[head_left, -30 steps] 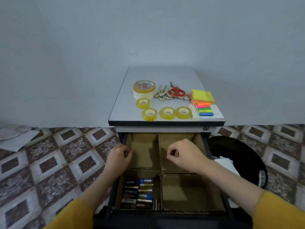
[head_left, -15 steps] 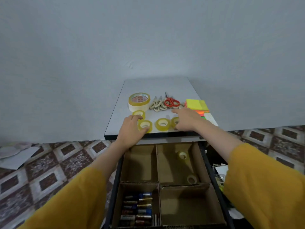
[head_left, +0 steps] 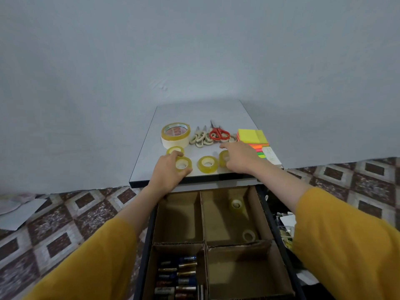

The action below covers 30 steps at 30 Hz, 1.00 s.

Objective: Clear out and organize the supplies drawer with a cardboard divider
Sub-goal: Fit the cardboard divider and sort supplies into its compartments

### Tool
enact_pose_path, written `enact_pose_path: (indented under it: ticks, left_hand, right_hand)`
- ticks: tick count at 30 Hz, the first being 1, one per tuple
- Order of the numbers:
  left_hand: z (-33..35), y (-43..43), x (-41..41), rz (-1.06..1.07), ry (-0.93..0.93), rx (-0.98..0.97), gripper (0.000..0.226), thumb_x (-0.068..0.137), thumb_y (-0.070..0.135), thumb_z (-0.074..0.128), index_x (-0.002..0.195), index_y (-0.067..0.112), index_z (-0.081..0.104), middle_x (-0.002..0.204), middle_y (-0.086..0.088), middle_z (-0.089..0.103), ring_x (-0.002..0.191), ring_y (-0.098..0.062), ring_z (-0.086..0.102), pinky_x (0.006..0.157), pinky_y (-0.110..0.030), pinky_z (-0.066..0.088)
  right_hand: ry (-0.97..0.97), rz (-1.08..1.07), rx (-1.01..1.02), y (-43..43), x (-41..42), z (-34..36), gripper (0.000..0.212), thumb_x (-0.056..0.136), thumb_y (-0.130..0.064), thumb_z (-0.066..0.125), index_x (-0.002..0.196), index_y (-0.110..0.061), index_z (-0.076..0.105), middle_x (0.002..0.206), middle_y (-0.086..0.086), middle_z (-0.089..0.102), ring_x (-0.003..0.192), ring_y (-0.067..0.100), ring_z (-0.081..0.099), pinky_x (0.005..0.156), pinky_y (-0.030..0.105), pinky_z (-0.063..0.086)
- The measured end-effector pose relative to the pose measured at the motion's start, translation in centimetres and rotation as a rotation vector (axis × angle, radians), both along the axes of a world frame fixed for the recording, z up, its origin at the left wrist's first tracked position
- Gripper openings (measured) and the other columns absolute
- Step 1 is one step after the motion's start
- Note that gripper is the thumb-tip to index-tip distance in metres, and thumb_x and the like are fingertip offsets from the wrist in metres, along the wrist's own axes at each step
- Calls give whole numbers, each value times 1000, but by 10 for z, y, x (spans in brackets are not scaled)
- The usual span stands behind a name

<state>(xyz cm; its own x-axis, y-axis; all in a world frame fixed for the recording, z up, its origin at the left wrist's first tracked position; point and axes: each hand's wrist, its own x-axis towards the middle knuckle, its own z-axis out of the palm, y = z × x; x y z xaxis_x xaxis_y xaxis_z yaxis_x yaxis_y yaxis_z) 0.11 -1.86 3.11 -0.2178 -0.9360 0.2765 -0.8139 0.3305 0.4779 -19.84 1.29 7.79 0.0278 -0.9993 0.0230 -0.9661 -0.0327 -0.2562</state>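
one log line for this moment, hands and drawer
left hand: grips front-left tape roll | right hand: on right tape roll, grip unclear | drawer: two rolls back-right, batteries front-left

Nothing legible: the large tape roll point(head_left: 175, 135) carries red print inside its core (too blurred to read), and labels on the batteries point(head_left: 178, 276) likewise.

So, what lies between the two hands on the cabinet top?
One small yellow tape roll, lying flat on the top, seen in the head view.

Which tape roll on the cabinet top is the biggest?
The wide roll at the back left, beside the scissors; the small yellow rolls in front are far smaller.
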Motion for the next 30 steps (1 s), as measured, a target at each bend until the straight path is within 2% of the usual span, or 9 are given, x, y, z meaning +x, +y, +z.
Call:
enact_pose_path:
  ticks: [5,8,13,15,17,21,25,28,30]
  left_hand:
    - [2,25,14,-46,60,-100,56,77,32,74,123,8,53,117,-10,60,106,-23,54,89,-33,46]
    - [1,50,16,-117,74,-66,56,74,34,76,121,12,54,106,-2,60,98,-17,56,86,-32,49]
    - [-18,83,-1,-256,97,89,50,74,31,76,117,21,52,101,11,58,93,-3,57,81,-14,48]
    - [-33,88,-8,-302,78,109,49,74,27,76,117,19,54,102,12,58,94,-3,57,83,-18,50]
    - [-50,88,-19,-343,46,143,51,73,24,78,117,17,54,103,11,57,95,-4,58,85,-22,52]
    - [-75,81,-49,-344,10,278,55,73,21,77,121,20,51,107,10,55,101,-7,57,83,-15,48]
    - [-100,65,-81,-336,-78,381,61,74,20,75,128,19,46,125,0,49,116,-15,47,98,-31,46]
    - [-119,51,-95,-287,-114,455,69,72,22,76,132,16,43,128,-7,49,113,-18,49,96,-32,47]
    - [-129,45,-98,-267,-158,484,70,73,22,76,134,14,41,131,-8,47,117,-20,48,100,-33,45]
  right_hand:
    - [-77,-16,-83,25,-7,13,59,83,-16,62,138,-19,42,131,8,53,119,26,49,82,29,41]
    - [-132,-3,-51,48,-13,11,59,79,-23,69,133,-19,48,126,6,56,115,23,51,86,30,42]
    - [-170,10,130,83,-26,-24,53,80,-26,70,128,-9,54,122,7,61,108,20,58,90,27,46]
    - [-181,-32,232,88,-35,-45,43,79,-23,71,117,-6,59,111,8,64,99,22,62,84,30,52]
    - [-166,-69,285,91,-46,-62,36,79,-22,72,109,-6,60,106,8,60,94,24,61,74,27,50]
    - [-118,-87,239,84,-69,-83,50,79,-23,72,123,-7,54,123,10,47,108,27,53,87,32,46]
    - [-167,-76,256,73,-81,-97,44,78,-23,72,117,-7,61,120,10,57,107,25,56,80,27,45]
    - [-188,-75,273,70,-85,-101,57,80,-23,71,132,-7,52,128,10,56,115,25,54,90,29,45]
    - [-208,-75,276,68,-87,-104,57,81,-22,71,133,-6,52,127,11,57,112,24,56,91,28,45]
